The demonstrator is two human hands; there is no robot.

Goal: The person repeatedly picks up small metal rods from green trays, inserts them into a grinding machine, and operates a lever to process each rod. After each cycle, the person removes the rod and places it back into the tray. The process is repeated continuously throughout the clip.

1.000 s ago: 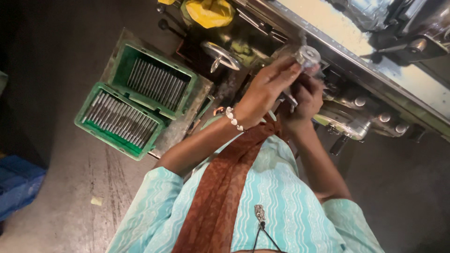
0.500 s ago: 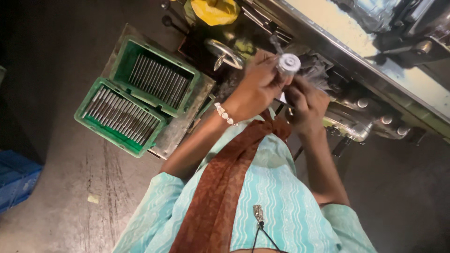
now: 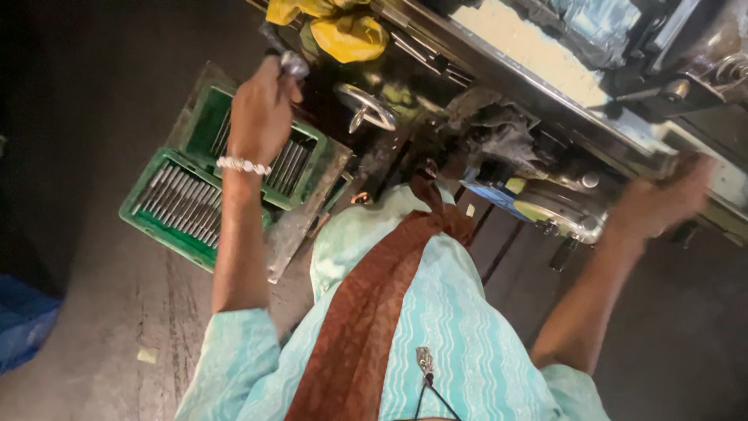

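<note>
No screens or signs are showing, and the only label-like things are a small blue and yellow plate (image 3: 499,195) sitting on the dark machine's (image 3: 436,117) front, and a tiny pale tag (image 3: 471,210) lying just below it.

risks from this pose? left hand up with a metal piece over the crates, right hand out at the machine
1. The left hand holds a small metal part above the green crates; a loose grip could drop it among the rods.
2. The right hand is blurred, right at the machine edge: possible knock or pinch.
3. The brown scarf hangs near the handwheel; it might snag.
</note>
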